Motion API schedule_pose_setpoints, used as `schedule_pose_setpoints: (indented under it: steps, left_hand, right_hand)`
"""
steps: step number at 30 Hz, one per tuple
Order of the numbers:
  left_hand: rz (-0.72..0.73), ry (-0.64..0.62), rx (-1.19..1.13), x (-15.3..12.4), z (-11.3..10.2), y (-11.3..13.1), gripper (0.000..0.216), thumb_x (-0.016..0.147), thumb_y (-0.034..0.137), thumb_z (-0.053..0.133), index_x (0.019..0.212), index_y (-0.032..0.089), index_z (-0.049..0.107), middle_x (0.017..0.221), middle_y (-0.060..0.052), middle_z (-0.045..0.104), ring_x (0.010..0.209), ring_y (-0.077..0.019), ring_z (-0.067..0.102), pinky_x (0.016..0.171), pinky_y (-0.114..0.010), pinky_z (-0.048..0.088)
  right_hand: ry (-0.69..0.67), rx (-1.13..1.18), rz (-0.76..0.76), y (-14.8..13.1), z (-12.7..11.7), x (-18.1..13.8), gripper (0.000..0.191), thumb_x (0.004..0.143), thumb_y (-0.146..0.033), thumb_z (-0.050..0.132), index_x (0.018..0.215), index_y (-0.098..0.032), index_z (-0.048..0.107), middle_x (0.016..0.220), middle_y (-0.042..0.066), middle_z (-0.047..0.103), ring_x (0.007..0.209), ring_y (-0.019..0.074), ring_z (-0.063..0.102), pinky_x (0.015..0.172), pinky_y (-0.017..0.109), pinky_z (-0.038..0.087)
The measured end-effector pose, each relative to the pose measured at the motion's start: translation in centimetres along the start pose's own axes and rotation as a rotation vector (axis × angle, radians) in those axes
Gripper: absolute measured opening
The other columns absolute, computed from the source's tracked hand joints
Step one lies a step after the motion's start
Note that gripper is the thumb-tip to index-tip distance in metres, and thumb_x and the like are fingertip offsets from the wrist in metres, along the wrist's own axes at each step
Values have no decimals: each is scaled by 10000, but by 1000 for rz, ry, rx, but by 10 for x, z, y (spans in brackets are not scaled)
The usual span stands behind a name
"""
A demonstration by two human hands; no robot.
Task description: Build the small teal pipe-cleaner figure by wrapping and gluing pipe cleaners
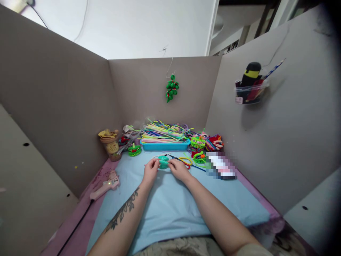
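Between my two hands, a small teal-green fuzzy piece, seemingly bent from pipe cleaners, is held above the blue cloth. My left hand pinches its left side with thumb and fingertips. On the right side, my right hand grips it the same way. Just behind the right hand lie scissors with yellow and red handles. The piece's fine detail is too small to make out.
A blue tray of pipe cleaners stands at the back. Finished fuzzy green pieces sit around it. A pink glue gun with a cord lies left, near a cup. A blurred phone-like object lies right. Grey panels enclose the table.
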State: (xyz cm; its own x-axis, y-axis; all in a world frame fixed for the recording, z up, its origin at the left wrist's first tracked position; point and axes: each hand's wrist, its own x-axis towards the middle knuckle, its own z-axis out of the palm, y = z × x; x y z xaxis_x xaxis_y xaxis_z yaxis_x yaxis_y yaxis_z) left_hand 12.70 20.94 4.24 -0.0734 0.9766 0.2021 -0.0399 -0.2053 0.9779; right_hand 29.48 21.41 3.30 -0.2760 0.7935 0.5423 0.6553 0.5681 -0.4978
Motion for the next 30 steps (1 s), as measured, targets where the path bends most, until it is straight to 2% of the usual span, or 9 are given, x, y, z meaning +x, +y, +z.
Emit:
schedule_pose_setpoints:
  steps: [5, 10, 23, 30]
  left_hand:
    - [-17, -34, -39, -1, 2, 0, 334, 679, 390, 630, 856, 109, 661, 692, -42, 642, 566, -117, 533, 488, -200, 396]
    - [-90, -16, -93, -1, 2, -5, 305, 646, 368, 672, 800, 105, 652, 680, -55, 653, 549, -116, 556, 518, -214, 432]
    - [-101, 21, -124, -1, 4, -8, 326, 645, 442, 667, 680, 119, 642, 617, -38, 635, 514, -112, 541, 505, -227, 450]
    - [-128, 23, -141, 0, 3, -9, 345, 628, 444, 687, 716, 111, 666, 609, -42, 636, 524, -119, 546, 490, -224, 435]
  right_hand:
    - [64, -113, 77, 2, 0, 0, 166, 853, -217, 459, 838, -197, 623, 828, 36, 641, 799, 171, 580, 704, 262, 412]
    - [116, -175, 91, 1, -2, -1, 151, 845, -217, 466, 849, -199, 616, 835, 33, 636, 798, 170, 575, 685, 255, 391]
    - [149, -222, 2, -11, -1, -5, 118, 838, -205, 481, 796, -201, 591, 801, 43, 594, 789, 182, 545, 706, 271, 387]
    - [160, -344, -41, -15, 1, -5, 118, 835, -200, 491, 755, -199, 578, 791, 56, 565, 795, 201, 506, 708, 287, 372]
